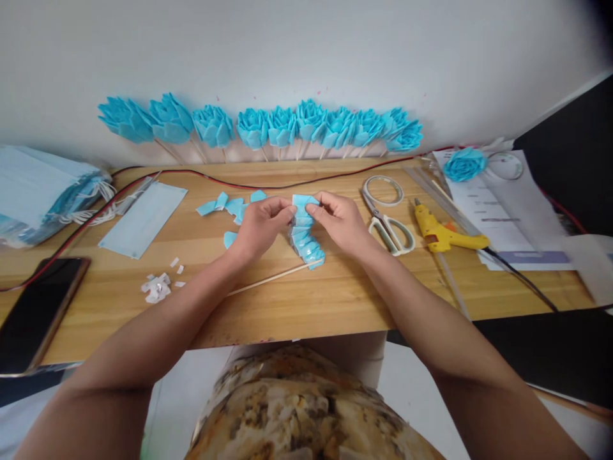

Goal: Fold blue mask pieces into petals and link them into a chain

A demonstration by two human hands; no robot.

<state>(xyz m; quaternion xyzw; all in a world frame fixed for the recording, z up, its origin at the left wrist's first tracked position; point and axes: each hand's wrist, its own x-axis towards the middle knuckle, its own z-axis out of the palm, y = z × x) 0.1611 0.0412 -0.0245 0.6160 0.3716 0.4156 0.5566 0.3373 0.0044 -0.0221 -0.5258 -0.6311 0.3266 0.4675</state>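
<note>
A folded blue strip [302,223], pleated and shiny in its lower part, is pinched near its top end between both hands. My left hand [266,220] grips its left edge with thumb and forefinger. On the other edge, my right hand [339,220] presses with its thumb, fingers closed behind. At the strip's lower end lies a thin wooden stick [275,279], its far tip over the blue material. Several cut blue pieces [234,207] are scattered beside my left hand, partly hidden by it.
Blue flowers on sticks [253,128] lean on the wall. Scissors [390,231], a tape roll [383,190] and a yellow glue gun [443,233] lie right. Left are a face mask [143,217], a mask stack [43,191], paper scraps [157,287] and a phone [41,313]. A cable [268,186] crosses behind.
</note>
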